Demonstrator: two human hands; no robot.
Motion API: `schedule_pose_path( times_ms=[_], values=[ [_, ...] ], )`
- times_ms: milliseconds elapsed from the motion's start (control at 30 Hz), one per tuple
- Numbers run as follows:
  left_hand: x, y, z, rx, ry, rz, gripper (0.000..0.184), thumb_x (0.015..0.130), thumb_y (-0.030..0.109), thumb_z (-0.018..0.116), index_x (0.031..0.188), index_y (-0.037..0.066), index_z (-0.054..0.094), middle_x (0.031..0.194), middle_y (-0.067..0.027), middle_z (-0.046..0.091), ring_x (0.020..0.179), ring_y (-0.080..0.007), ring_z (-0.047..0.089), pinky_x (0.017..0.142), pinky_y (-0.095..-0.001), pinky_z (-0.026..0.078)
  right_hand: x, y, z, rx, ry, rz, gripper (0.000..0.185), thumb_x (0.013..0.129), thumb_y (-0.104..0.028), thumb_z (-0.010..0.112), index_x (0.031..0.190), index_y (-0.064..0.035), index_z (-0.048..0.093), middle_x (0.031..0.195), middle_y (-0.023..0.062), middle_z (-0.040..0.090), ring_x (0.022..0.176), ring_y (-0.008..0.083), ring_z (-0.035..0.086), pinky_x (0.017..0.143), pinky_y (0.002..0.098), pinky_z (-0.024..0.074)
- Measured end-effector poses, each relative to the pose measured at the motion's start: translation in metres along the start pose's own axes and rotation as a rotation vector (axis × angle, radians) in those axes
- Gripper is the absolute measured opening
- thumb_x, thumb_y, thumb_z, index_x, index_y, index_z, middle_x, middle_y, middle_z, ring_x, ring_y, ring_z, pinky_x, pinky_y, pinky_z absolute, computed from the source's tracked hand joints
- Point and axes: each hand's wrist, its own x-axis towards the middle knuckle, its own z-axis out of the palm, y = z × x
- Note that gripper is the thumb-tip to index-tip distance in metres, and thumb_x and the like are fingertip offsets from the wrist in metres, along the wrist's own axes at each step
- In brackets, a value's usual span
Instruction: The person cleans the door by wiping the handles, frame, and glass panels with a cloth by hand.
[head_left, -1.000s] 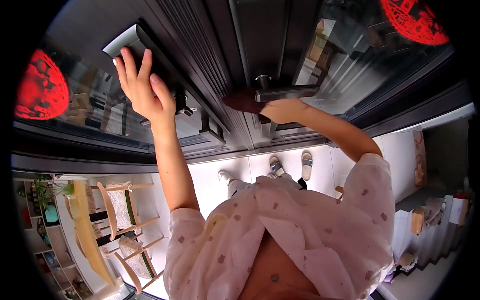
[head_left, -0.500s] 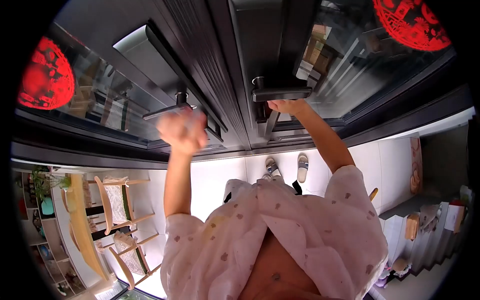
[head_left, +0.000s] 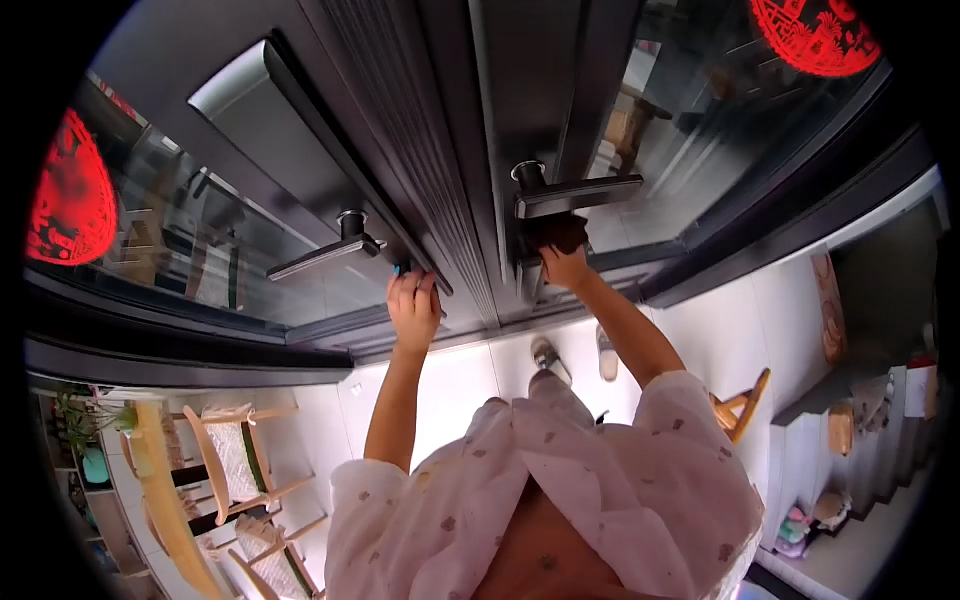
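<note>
My left hand (head_left: 413,312) reaches up to the lower end of the long dark handle plate (head_left: 320,140) on the left door. Its fingers are bent against the plate's edge; a small blue spot shows at one fingertip, and what they may hold is hidden. Above it sticks out the left lever handle (head_left: 325,260). My right hand (head_left: 566,266) is closed on a dark, cloth-like piece (head_left: 560,233), pressed to the right door just below the right lever handle (head_left: 580,195). The piece's exact kind is unclear.
Red round paper decorations (head_left: 70,195) are on the glass panes. Sandals (head_left: 550,358) are on my feet on the white tiled floor (head_left: 450,385). Wooden chairs (head_left: 232,460) stand behind left beside a long table (head_left: 165,490). Stairs (head_left: 870,470) with things on them are at right.
My left hand has dropped from in front of the left lever to the plate's lower end. My right hand has moved down from the right lever, and the dark piece now shows in it.
</note>
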Motion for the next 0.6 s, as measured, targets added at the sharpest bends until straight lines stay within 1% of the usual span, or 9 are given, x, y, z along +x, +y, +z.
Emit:
schedule_pose_path(
  times_ms=[100, 133, 167, 267, 333, 433, 500, 567, 600],
  values=[
    [0.002, -0.004, 0.015, 0.012, 0.172, 0.060, 0.026, 0.065, -0.007, 0.057, 0.085, 0.010, 0.060, 0.090, -0.0057, 0.052, 0.087, -0.0241, 0.049, 0.082, -0.0403, 0.042, -0.031, 0.003, 0.029, -0.096, 0.043, -0.047, 0.025, 0.057, -0.015, 0.061, 0.081, -0.0082, 0.061, 0.095, 0.0131, 0.057, 0.091, 0.0356, 0.052, 0.078, 0.0510, 0.0407],
    [0.003, -0.004, 0.017, 0.010, 0.206, 0.073, 0.021, 0.063, -0.005, 0.058, 0.079, 0.008, 0.060, 0.089, -0.0067, 0.053, 0.087, -0.0247, 0.050, 0.082, -0.0406, 0.044, -0.044, 0.006, 0.038, -0.116, 0.029, -0.068, 0.027, 0.055, -0.015, 0.060, 0.081, -0.0079, 0.061, 0.095, 0.0138, 0.057, 0.091, 0.0358, 0.052, 0.077, 0.0515, 0.0407],
    [0.004, -0.005, 0.017, 0.007, 0.242, 0.088, 0.016, 0.062, -0.004, 0.059, 0.073, 0.007, 0.059, 0.088, -0.0077, 0.053, 0.086, -0.0252, 0.050, 0.081, -0.0409, 0.045, -0.056, 0.007, 0.049, -0.090, 0.102, -0.104, 0.030, 0.053, -0.015, 0.060, 0.081, -0.0071, 0.062, 0.095, 0.0143, 0.057, 0.089, 0.0360, 0.052, 0.076, 0.0502, 0.0410],
    [0.012, -0.004, 0.014, 0.013, 0.311, 0.124, 0.017, 0.056, -0.005, 0.059, 0.068, 0.007, 0.056, 0.087, -0.0095, 0.054, 0.084, -0.0270, 0.052, 0.079, -0.0409, 0.045, -0.070, 0.006, 0.065, -0.037, 0.170, -0.121, 0.030, 0.052, -0.014, 0.058, 0.081, -0.0057, 0.063, 0.092, 0.0148, 0.057, 0.088, 0.0362, 0.052, 0.076, 0.0490, 0.0413],
    [0.013, -0.005, 0.013, 0.046, 0.345, 0.131, 0.019, 0.054, -0.006, 0.060, 0.068, 0.006, 0.055, 0.087, -0.0092, 0.054, 0.087, -0.0280, 0.052, 0.079, -0.0390, 0.041, -0.069, 0.009, 0.070, 0.125, 0.200, -0.135, 0.030, 0.055, -0.012, 0.057, 0.083, -0.0038, 0.063, 0.092, 0.0152, 0.057, 0.087, 0.0365, 0.053, 0.076, 0.0487, 0.0413],
    [0.020, -0.004, 0.013, 0.054, 0.388, 0.160, 0.014, 0.057, -0.007, 0.057, 0.065, 0.004, 0.051, 0.090, -0.0094, 0.054, 0.090, -0.0276, 0.051, 0.081, -0.0354, 0.038, -0.051, 0.015, 0.063, 0.041, 0.303, -0.222, 0.030, 0.057, -0.010, 0.055, 0.084, -0.0020, 0.063, 0.096, 0.0164, 0.057, 0.085, 0.0360, 0.053, 0.077, 0.0497, 0.0407],
    [0.021, -0.004, 0.016, 0.072, 0.435, 0.185, 0.013, 0.060, -0.008, 0.056, 0.066, 0.002, 0.051, 0.091, -0.0088, 0.055, 0.090, -0.0264, 0.052, 0.080, -0.0328, 0.039, -0.037, 0.025, 0.061, -0.091, 0.368, -0.265, 0.034, 0.060, -0.008, 0.054, 0.092, -0.0001, 0.062, 0.104, 0.0179, 0.056, 0.088, 0.0363, 0.054, 0.080, 0.0490, 0.0403],
    [0.022, -0.007, 0.018, 0.087, 0.454, 0.190, 0.013, 0.063, -0.009, 0.055, 0.068, 0.002, 0.051, 0.092, -0.0075, 0.055, 0.089, -0.0242, 0.052, 0.077, -0.0293, 0.040, 0.006, 0.019, 0.037, -0.047, 0.466, -0.202, 0.034, 0.064, -0.004, 0.049, 0.097, 0.0024, 0.058, 0.113, 0.0193, 0.053, 0.096, 0.0368, 0.053, 0.085, 0.0496, 0.0385],
    [0.024, -0.007, 0.021, 0.072, 0.489, 0.208, 0.013, 0.062, -0.009, 0.055, 0.067, 0.002, 0.050, 0.090, -0.0072, 0.054, 0.088, -0.0247, 0.052, 0.077, -0.0306, 0.040, 0.030, 0.024, 0.025, 0.002, 0.553, -0.296, 0.033, 0.066, -0.002, 0.047, 0.097, 0.0032, 0.056, 0.115, 0.0198, 0.052, 0.101, 0.0370, 0.052, 0.087, 0.0504, 0.0369]
  ],
)
